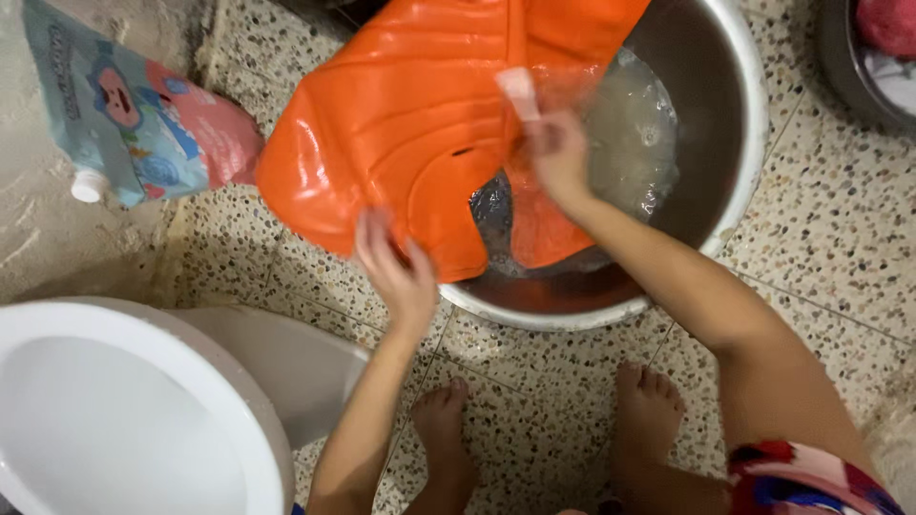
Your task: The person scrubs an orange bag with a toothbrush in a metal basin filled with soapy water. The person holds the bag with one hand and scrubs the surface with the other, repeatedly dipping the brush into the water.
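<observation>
A large orange plastic mat (401, 114) with raised ribs lies tilted over a round steel basin (739, 172) of soapy water, one end dipping into it. My left hand (396, 272) grips the mat's near edge. My right hand (558, 153) is over the mat's middle, closed on a small pale object (520, 91), blurred by motion. My bare feet stand on the speckled floor just below the basin.
A white toilet bowl (114, 401) fills the lower left. A blue and pink refill pouch (134, 114) with a white cap leans at the upper left. Another dark basin (840, 67) with pink cloth sits at the top right corner.
</observation>
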